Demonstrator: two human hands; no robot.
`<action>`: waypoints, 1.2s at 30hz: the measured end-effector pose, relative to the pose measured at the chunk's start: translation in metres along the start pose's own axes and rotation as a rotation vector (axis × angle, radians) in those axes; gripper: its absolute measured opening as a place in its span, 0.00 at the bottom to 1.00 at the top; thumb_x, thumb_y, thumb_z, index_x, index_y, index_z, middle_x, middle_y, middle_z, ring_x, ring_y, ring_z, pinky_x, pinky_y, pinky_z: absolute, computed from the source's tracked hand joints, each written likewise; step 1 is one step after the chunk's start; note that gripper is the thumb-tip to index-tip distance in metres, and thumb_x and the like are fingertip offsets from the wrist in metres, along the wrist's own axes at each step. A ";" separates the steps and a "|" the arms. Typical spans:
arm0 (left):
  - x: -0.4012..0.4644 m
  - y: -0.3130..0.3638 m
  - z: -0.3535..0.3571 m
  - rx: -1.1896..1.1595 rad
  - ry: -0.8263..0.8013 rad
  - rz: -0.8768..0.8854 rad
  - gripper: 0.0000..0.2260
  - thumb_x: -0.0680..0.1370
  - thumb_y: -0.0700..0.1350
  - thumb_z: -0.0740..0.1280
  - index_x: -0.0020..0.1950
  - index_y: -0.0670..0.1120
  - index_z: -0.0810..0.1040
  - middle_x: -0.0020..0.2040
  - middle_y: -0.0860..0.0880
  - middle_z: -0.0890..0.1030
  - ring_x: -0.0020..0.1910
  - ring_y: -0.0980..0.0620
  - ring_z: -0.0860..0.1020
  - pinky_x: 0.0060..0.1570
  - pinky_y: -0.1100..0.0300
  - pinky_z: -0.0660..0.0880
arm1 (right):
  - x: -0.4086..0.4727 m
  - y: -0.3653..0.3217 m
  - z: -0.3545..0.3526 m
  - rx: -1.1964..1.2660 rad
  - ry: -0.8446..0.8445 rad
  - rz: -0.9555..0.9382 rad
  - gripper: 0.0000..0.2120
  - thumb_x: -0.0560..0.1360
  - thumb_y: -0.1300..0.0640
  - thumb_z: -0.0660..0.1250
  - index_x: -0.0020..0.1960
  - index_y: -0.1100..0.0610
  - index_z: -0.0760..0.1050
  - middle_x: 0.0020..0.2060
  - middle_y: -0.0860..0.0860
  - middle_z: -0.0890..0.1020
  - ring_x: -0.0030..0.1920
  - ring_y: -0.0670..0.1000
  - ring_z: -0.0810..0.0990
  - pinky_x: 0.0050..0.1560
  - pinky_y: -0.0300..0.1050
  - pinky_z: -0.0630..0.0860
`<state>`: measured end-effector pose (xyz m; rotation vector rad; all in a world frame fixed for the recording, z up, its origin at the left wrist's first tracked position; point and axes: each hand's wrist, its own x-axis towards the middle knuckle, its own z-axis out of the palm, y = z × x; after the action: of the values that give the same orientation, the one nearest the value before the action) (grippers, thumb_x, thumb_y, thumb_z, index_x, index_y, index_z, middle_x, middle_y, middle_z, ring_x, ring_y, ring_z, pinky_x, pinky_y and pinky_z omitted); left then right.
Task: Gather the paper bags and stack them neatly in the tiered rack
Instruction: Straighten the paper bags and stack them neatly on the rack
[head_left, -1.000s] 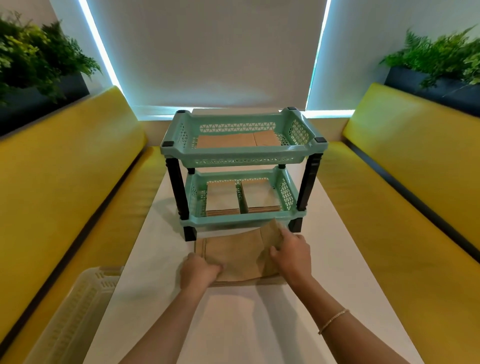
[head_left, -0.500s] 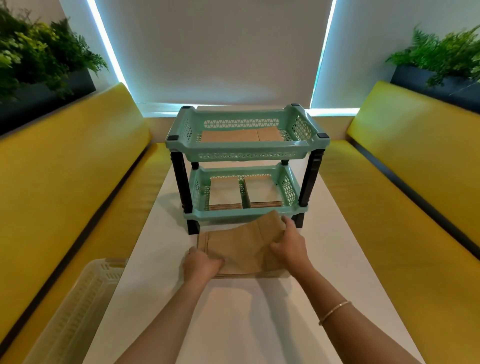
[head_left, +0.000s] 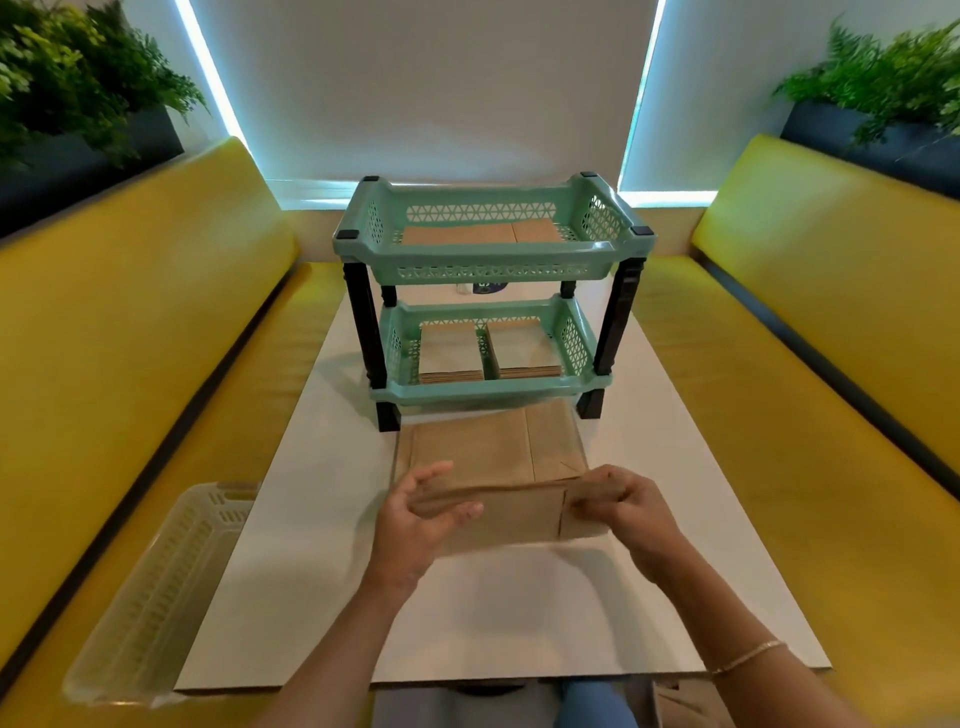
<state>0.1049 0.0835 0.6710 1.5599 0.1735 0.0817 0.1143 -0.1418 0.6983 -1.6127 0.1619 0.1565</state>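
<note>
Brown paper bag (head_left: 511, 514) is lifted just in front of the tiered rack (head_left: 491, 291), one end pinched in my left hand (head_left: 415, 519), the other in my right hand (head_left: 631, 506). More flat bags (head_left: 491, 447) lie on the white worktop (head_left: 519, 597) between it and the rack. Both rack tiers hold stacked bags.

Flat brown paper bag (head_left: 511, 512) lifted off white table, held level at both short ends. More brown paper bags (head_left: 488, 447) lie flat beneath, just before mint-green two-tier plastic rack (head_left: 493, 270) with black posts. Both tiers hold flat bag stacks; lower tier two side by side.
</note>
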 end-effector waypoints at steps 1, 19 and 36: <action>-0.004 -0.004 0.002 0.004 -0.003 -0.006 0.20 0.62 0.36 0.78 0.50 0.51 0.78 0.52 0.55 0.78 0.59 0.54 0.73 0.58 0.63 0.69 | -0.003 0.008 0.004 0.016 0.040 0.000 0.14 0.67 0.77 0.66 0.37 0.59 0.79 0.34 0.51 0.82 0.37 0.49 0.78 0.35 0.35 0.75; 0.009 -0.025 -0.005 0.065 -0.099 -0.220 0.17 0.64 0.33 0.77 0.50 0.41 0.81 0.46 0.47 0.85 0.47 0.50 0.83 0.53 0.57 0.77 | -0.005 0.011 0.005 -0.042 0.102 0.062 0.13 0.68 0.73 0.68 0.41 0.56 0.79 0.39 0.53 0.81 0.42 0.52 0.77 0.40 0.42 0.74; 0.050 0.160 -0.001 0.128 -0.003 0.089 0.14 0.71 0.43 0.73 0.56 0.44 0.78 0.50 0.46 0.82 0.51 0.45 0.80 0.55 0.48 0.77 | 0.026 -0.157 0.005 -0.065 0.225 -0.357 0.13 0.75 0.64 0.66 0.55 0.48 0.73 0.49 0.51 0.80 0.49 0.53 0.80 0.47 0.54 0.79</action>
<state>0.1632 0.0945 0.8278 1.6952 0.1082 0.1403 0.1709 -0.1301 0.8468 -1.6952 0.0394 -0.2985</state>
